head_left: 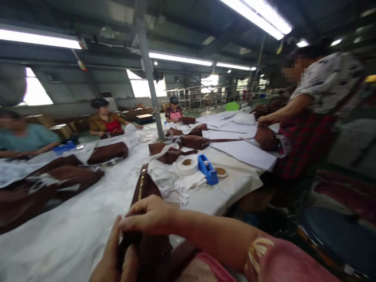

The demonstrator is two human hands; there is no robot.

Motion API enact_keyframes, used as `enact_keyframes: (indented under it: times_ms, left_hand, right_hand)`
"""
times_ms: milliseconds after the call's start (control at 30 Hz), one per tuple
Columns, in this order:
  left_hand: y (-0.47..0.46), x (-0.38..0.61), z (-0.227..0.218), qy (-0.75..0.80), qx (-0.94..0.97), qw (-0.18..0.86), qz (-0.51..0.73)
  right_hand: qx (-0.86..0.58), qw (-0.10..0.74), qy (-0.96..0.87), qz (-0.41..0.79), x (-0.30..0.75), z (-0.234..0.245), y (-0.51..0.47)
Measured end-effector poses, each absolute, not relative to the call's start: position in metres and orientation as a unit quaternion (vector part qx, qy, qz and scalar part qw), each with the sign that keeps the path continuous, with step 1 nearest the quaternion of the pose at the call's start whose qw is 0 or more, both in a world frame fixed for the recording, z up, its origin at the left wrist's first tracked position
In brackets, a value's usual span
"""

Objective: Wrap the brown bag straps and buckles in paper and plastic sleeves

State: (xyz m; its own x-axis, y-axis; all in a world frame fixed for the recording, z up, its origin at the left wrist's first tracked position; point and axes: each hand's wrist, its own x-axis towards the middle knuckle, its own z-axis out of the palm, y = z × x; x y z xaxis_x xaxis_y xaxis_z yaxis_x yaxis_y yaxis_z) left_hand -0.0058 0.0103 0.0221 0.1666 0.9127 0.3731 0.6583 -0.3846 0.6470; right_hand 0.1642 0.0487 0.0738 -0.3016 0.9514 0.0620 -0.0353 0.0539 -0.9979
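My right hand [152,215] is grasping the upper part of a dark brown bag [154,250], reaching in from the right below a pink sleeve [293,258], its fingers bending over the bag's edge. My left hand [110,254] is holding the same bag from the lower left, its fingertips coming close to those of the right. Blur and shadow are hiding the grip there, so my left thumb is probably pressing on the near side, but I cannot be certain. The bag is sitting directly in front of me, its narrow far end pointing away over the white-covered desk [241,188], and a gold-coloured strip [142,182] is running along that end.

Just beyond, to the right, a white roll of tape [189,170] is lying beside a blue tape dispenser [208,170], with a smaller roll [221,172] resting on the dispenser's other side. Crumpled white cloth [190,182] is lying in front of the white roll. More brown bags [194,141] are resting farther along, and brown pieces [67,176] are spreading across the left. White sheets [241,152] are covering part of the right side.

At the right, a person in a patterned top [329,82] is standing and handling another brown bag [266,138]. Three more people [107,123] are facing the desk from the far left.
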Motion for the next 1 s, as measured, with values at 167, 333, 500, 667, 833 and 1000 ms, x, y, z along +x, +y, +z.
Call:
enact_keyframes:
  times_ms: [167, 333, 500, 667, 833, 1000]
  left_hand:
    - [-0.015, -0.004, 0.051, 0.52, 0.714, 0.267, 0.385]
    - [-0.025, 0.0, 0.063, 0.5, 0.722, 0.286, 0.383]
    - [-0.03, -0.003, 0.065, 0.512, 0.696, 0.307, 0.399]
    - [-0.024, -0.004, 0.056, 0.51, 0.711, 0.283, 0.392]
    - [-0.014, -0.006, 0.044, 0.477, 0.765, 0.223, 0.37]
    - [-0.013, -0.012, 0.041, 0.473, 0.773, 0.231, 0.353]
  right_hand:
    - [-0.269, 0.34, -0.613, 0.661, 0.176, 0.092, 0.039]
    - [-0.246, 0.32, -0.599, 0.692, 0.18, 0.089, 0.039]
    - [-0.244, 0.31, -0.61, 0.687, 0.183, 0.092, 0.041]
    - [-0.199, 0.289, -0.65, 0.675, 0.183, 0.104, 0.04]
    - [-0.199, 0.244, -0.735, 0.601, 0.188, 0.116, 0.038]
    - [-0.205, 0.226, -0.75, 0.587, 0.192, 0.117, 0.035]
